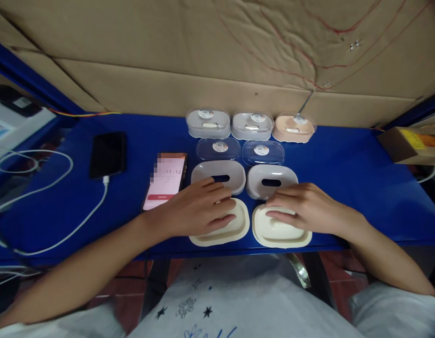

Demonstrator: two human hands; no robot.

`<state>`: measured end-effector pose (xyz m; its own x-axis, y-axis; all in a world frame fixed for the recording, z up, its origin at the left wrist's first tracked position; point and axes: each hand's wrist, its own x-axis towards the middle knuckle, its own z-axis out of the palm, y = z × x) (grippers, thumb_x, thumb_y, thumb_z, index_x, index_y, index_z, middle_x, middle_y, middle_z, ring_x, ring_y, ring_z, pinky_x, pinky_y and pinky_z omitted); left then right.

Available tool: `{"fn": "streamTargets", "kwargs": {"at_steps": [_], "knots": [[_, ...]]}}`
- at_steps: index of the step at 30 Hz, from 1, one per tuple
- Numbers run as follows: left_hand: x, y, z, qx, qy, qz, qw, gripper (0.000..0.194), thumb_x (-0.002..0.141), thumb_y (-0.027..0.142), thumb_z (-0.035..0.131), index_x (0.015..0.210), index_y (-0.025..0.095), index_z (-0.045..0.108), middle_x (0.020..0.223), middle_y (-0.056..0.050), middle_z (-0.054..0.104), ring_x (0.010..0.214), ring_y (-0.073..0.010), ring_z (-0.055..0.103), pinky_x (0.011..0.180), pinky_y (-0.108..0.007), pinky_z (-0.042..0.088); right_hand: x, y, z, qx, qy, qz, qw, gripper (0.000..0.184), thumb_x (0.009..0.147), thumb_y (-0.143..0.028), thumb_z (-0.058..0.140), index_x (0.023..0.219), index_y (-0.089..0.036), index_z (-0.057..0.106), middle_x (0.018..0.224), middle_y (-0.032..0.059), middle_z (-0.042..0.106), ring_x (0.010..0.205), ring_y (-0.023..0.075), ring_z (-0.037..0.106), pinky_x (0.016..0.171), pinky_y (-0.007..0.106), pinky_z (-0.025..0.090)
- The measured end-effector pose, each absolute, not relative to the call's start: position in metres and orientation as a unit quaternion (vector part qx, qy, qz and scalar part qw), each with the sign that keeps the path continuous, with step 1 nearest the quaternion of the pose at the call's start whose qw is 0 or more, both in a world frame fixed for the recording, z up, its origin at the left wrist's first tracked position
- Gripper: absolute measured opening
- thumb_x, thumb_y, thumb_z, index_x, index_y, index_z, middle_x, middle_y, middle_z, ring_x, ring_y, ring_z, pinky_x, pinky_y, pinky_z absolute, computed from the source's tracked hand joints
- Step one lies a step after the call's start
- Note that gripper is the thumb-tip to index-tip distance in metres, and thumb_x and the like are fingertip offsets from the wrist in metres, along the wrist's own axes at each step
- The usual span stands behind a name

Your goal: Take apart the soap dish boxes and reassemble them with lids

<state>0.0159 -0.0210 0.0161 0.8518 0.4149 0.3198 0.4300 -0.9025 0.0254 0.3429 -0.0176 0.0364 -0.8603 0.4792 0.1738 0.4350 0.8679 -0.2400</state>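
My left hand (203, 206) is over the left cream oval tray (242, 220), palm down with its fingers apart. Its fingertips reach the near edge of a grey oval shell with a dark slot (203, 170). My right hand (305, 206) hovers or rests over the right cream oval tray (281, 239), thumb apart from the fingers. Just beyond it lies a second grey slotted shell (252, 176). Neither hand visibly holds anything; whether the fingertips touch the pieces I cannot tell. Behind the shells lie two clear oval lids with round stickers, a left lid (206, 149) and a right lid (251, 155).
Along the cardboard wall stand a grey lidded box (199, 126), another grey box (242, 127) and a peach box (284, 129). A lit phone (164, 180) lies left of my left hand. Farther left is a dark phone (107, 152) on a white cable (94, 216). An open carton (400, 145) stands right.
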Motion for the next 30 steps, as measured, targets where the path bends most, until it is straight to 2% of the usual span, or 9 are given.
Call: {"fn": "streamTargets", "kwargs": {"at_steps": [2,4,8,12,15,20,24,27,30], "knots": [[0.016,-0.018,0.016,-0.955,-0.235,-0.172,0.052,0.02,0.11,0.033,0.06,0.115,0.018,0.072,0.112,-0.01,0.076,0.098,-0.0264,0.068,0.091,-0.04,0.048,0.345,-0.008,0.033,-0.247,-0.956,0.049,0.148,0.02,0.113,-0.035,0.059,0.114,-0.02,0.072,0.103,0.0073,0.08,0.092,0.023,0.076,0.08,0.035,0.053],[0.014,-0.011,0.016,-0.945,-0.26,-0.187,0.061,0.026,0.108,0.034,0.063,0.124,0.016,0.071,0.123,-0.015,0.075,0.108,-0.0308,0.068,0.095,-0.043,0.048,0.35,0.002,0.03,-0.256,-0.955,0.016,0.149,0.022,0.112,-0.039,0.061,0.115,-0.019,0.071,0.108,0.0107,0.079,0.099,0.0266,0.076,0.084,0.039,0.053],[0.012,-0.008,0.015,-0.946,-0.259,-0.19,0.048,0.028,0.108,0.038,0.062,0.123,0.016,0.072,0.122,-0.015,0.075,0.107,-0.0309,0.068,0.096,-0.044,0.05,0.356,0.012,0.027,-0.26,-0.956,0.037,0.127,0.026,0.11,-0.044,0.065,0.114,-0.019,0.07,0.109,0.0107,0.08,0.099,0.0276,0.077,0.083,0.039,0.051],[0.017,-0.023,0.019,-0.958,-0.224,-0.175,0.024,0.033,0.107,0.045,0.064,0.121,0.017,0.072,0.119,-0.014,0.077,0.102,-0.0291,0.07,0.092,-0.044,0.051,0.351,0.008,0.027,-0.249,-0.958,0.022,0.142,0.024,0.111,-0.041,0.064,0.119,-0.019,0.071,0.118,0.0133,0.08,0.107,0.0294,0.076,0.088,0.042,0.052],[0.015,-0.027,0.028,-0.952,-0.244,-0.184,0.014,0.043,0.106,0.051,0.065,0.131,0.016,0.069,0.128,-0.017,0.075,0.114,-0.0331,0.07,0.099,-0.047,0.051,0.343,0.003,0.03,-0.232,-0.956,0.003,0.178,0.024,0.111,-0.038,0.063,0.121,-0.018,0.072,0.122,0.0146,0.08,0.107,0.028,0.075,0.09,0.042,0.053],[0.001,-0.005,0.034,-0.9,-0.405,-0.157,-0.019,0.06,0.102,0.054,0.067,0.15,0.018,0.058,0.146,-0.018,0.069,0.135,-0.0382,0.066,0.107,-0.051,0.053,0.328,-0.017,0.038,-0.178,-0.961,0.012,0.21,0.022,0.112,-0.032,0.062,0.122,-0.016,0.074,0.115,0.0107,0.083,0.108,0.0249,0.074,0.094,0.041,0.053],[-0.003,0.009,0.024,-0.882,-0.458,-0.089,-0.069,0.079,0.096,0.062,0.072,0.16,0.02,0.052,0.16,-0.017,0.059,0.145,-0.0393,0.059,0.119,-0.054,0.049,0.312,-0.045,0.033,-0.107,-0.972,0.057,0.2,0.024,0.111,-0.029,0.064,0.126,-0.014,0.075,0.124,0.0093,0.083,0.115,0.0223,0.073,0.104,0.04,0.051],[-0.002,0.01,0.022,-0.883,-0.459,-0.061,-0.082,0.084,0.094,0.066,0.072,0.163,0.022,0.051,0.164,-0.017,0.055,0.149,-0.0405,0.055,0.123,-0.056,0.046,0.304,-0.055,0.021,-0.089,-0.978,0.044,0.186,0.027,0.112,-0.027,0.062,0.132,-0.012,0.073,0.134,0.01,0.081,0.124,0.0216,0.07,0.108,0.038,0.049],[-0.001,0.009,0.024,-0.881,-0.459,-0.058,-0.099,0.083,0.093,0.063,0.073,0.164,0.026,0.05,0.163,-0.014,0.056,0.149,-0.0392,0.055,0.124,-0.055,0.045,0.3,-0.053,0.01,-0.107,-0.98,0.031,0.166,0.027,0.113,-0.029,0.06,0.13,-0.012,0.074,0.132,0.0111,0.081,0.124,0.0228,0.07,0.108,0.04,0.048]]}}
